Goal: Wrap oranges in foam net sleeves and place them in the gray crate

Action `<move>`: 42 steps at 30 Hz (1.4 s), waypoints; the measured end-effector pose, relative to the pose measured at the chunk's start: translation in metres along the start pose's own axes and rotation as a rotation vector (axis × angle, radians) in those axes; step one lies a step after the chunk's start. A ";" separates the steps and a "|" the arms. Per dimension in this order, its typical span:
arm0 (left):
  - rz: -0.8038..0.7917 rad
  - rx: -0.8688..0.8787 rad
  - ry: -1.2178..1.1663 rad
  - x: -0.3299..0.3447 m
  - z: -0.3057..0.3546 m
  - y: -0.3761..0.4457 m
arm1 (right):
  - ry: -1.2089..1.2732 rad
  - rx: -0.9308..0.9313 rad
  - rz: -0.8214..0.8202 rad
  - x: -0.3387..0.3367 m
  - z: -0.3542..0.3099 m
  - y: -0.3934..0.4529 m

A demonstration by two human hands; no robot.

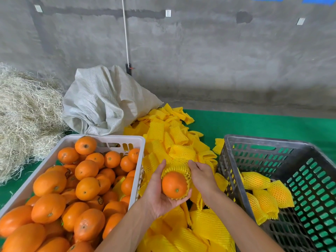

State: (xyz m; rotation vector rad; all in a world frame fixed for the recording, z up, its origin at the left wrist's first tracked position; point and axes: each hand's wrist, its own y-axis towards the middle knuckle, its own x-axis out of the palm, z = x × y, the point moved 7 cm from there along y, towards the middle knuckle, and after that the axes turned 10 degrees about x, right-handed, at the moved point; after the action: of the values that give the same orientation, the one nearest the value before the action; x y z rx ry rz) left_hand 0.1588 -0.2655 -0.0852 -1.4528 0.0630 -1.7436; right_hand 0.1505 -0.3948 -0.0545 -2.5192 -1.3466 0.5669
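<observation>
Yellow foam net sleeve (179, 168) covers the far half of an orange (174, 184) held at lower centre of the frame; the near half of the fruit is bare, its stem end facing the camera. The left hand (161, 195) cups the orange from below and from the left, palm up, thumb raised along the sleeve's side. The right hand (202, 176) grips the sleeve's right edge, fingers curled onto the mesh. The two hands stand close together, both closed on the same fruit and sleeve.

Beneath and behind them a loose pile of empty sleeves (169, 139) runs from the bottom edge up to the middle of the frame across a green mat (254, 122). At lower left a white crate (135, 138) is heaped with bare oranges (85, 179). At lower right the gray crate (263, 140) holds several wrapped oranges (261, 190) lying against its left wall, with most of its perforated floor bare. A pale woven sack (101, 100) slumps at centre left, with straw (23, 113) at the left edge, both before a concrete wall (200, 51).
</observation>
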 end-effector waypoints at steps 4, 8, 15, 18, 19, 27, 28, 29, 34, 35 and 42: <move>-0.071 0.044 0.009 0.007 0.008 -0.003 | -0.025 -0.007 0.010 -0.007 -0.001 0.005; -0.209 0.073 -0.009 0.019 0.014 -0.008 | 0.073 0.124 0.007 -0.009 0.006 0.013; -0.468 0.166 -0.009 0.036 0.022 -0.016 | 0.527 0.391 -0.196 -0.004 0.010 0.003; -0.461 0.207 0.009 0.035 0.024 -0.014 | 0.548 0.366 -0.260 -0.003 0.002 -0.001; -0.445 0.221 0.013 0.034 0.025 -0.013 | 0.549 0.353 -0.284 -0.003 -0.001 -0.002; -0.280 0.289 0.300 0.023 0.026 -0.003 | 0.575 0.207 -0.435 -0.006 -0.020 -0.009; -0.254 0.329 0.344 0.022 0.028 -0.002 | 0.548 0.173 -0.435 -0.008 -0.021 -0.010; -0.225 0.373 0.390 0.020 0.031 -0.002 | 0.521 0.149 -0.428 -0.008 -0.021 -0.010; -0.121 0.500 0.541 0.014 0.039 -0.008 | 0.373 0.056 -0.338 -0.007 -0.019 -0.007; -0.146 0.483 0.504 0.016 0.038 -0.009 | 0.397 0.058 -0.329 -0.006 -0.019 -0.006; -0.278 0.417 0.354 0.028 0.032 -0.016 | 0.404 0.173 -0.250 -0.009 0.000 0.003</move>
State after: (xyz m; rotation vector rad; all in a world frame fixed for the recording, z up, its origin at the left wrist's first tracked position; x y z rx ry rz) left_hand 0.1776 -0.2582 -0.0439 -0.8727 -0.3131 -2.0731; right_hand 0.1480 -0.4044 -0.0539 -2.1344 -1.3578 0.1086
